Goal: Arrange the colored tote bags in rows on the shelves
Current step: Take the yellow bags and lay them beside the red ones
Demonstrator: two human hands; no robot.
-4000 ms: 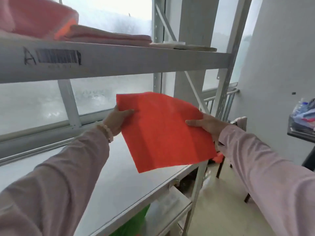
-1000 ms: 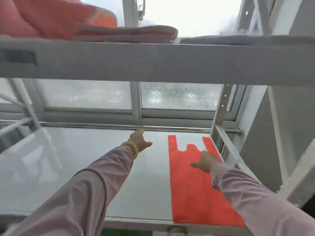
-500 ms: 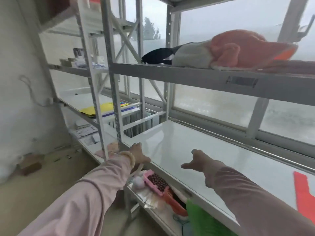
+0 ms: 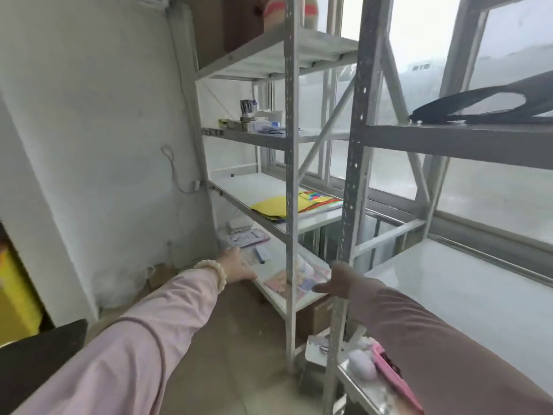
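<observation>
Both hands empty. Left hand [image 4: 236, 266] at 7 o'clock, fingers straight, stretched toward low shelf. Right hand [image 4: 341, 283] at 5 o'clock, blurred, fingers loose, gripping nothing. Coloured bag stack [image 4: 276, 206], yellow on top, sits on left rack's middle shelf, 12 o'clock from hands. White shelf [image 4: 449, 283] at 4 o'clock. No row in sight; most bags seemingly still to lay out.

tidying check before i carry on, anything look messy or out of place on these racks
The yellow stack on the left rack's middle shelf sits skewed at its front edge; papers on the shelf below lie scattered. Nothing looks spilled.
</observation>
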